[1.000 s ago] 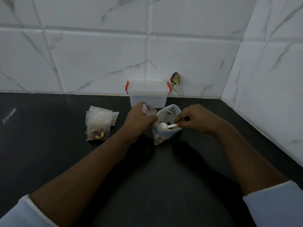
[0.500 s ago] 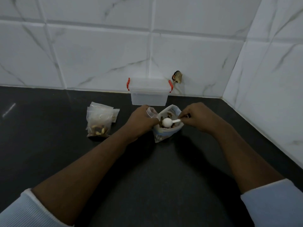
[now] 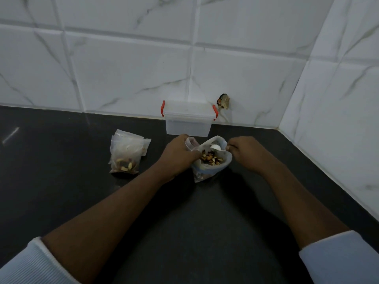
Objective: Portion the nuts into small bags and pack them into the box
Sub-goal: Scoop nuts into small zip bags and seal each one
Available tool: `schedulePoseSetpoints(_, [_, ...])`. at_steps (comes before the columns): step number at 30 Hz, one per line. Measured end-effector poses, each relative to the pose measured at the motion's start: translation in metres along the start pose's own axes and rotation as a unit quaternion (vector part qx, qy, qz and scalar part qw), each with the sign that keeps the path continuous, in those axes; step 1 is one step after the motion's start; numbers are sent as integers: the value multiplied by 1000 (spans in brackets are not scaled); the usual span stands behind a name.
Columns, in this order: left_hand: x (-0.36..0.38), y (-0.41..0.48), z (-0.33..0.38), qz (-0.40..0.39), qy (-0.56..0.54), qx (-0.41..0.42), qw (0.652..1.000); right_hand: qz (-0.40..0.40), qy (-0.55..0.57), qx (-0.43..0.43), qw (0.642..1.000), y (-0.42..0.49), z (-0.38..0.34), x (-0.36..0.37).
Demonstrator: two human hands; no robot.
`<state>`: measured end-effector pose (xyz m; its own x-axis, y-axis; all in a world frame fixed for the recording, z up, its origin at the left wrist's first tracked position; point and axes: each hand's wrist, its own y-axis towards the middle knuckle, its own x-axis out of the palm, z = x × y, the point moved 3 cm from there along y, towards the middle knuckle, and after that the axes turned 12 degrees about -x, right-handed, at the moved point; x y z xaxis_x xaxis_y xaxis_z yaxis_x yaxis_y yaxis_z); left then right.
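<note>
Above the nut bag (image 3: 211, 171), right hand (image 3: 245, 152) pinches spoon (image 3: 215, 148); left hand (image 3: 178, 155) grips small bag (image 3: 190, 144)

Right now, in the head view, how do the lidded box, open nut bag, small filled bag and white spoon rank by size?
1. lidded box, largest though farthest away.
2. open nut bag and small filled bag: too alike to rank.
3. white spoon, smallest.
</note>
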<state>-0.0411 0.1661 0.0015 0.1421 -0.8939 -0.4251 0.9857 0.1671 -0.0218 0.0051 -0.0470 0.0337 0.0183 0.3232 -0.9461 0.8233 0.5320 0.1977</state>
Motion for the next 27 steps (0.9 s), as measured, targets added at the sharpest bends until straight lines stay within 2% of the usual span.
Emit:
schedulePoseSetpoints(4, [-1,-3,1,5,25,16,1000,28,43,-24,998,-10,-3,-6])
schedulePoseSetpoints(9, [-1,-3,1,5,58,40,997,48,120,23,991,-7,-6,3])
schedulePoseSetpoints(13, [-2,-2,0,9,54,38,998,94,304,107,942,-10,6,8])
schedulePoseSetpoints(17, [-3,-2,-1,23,59,37,997,87,387,151,906,-10,17,8])
schedulePoseSetpoints(21, [-2,-1,-4,21,45,35,998,89,493,94,860,-9,8,5])
schedulePoseSetpoints(23, [-2,-2,-5,21,37,38,998,92,515,41,851,-8,-1,3])
schedulePoseSetpoints(27, [-3,-4,-4,28,34,54,998,106,392,-81,910,-7,-22,1])
